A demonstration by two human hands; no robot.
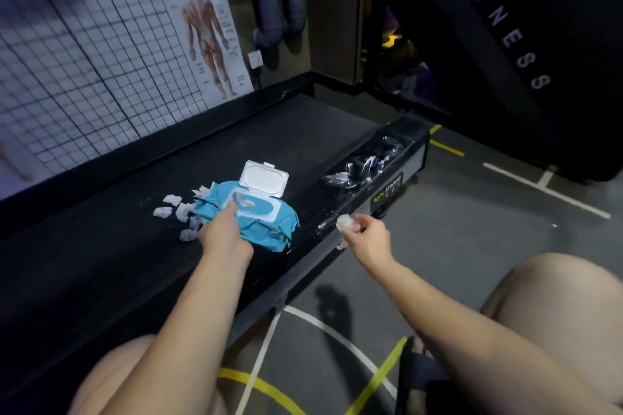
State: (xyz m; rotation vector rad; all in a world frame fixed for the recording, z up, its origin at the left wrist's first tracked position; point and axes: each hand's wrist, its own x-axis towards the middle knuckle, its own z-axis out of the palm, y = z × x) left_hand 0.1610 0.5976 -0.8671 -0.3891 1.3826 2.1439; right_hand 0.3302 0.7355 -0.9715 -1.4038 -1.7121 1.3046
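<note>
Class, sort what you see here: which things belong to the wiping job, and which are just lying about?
In use: wet-wipe pack, lid open, left hand on it; crumpled wipe pinched by right hand; treadmill side rail; used wipe wads.
Lying about: anatomy poster; wire grid; sandal.

- Left hand and right hand: bare, as are both forearms along their visible length.
- Left knee, against the treadmill, and right knee, out from it: bare.
- Foot beside the treadmill: dark navy sandal, broad strap, toes showing.
</note>
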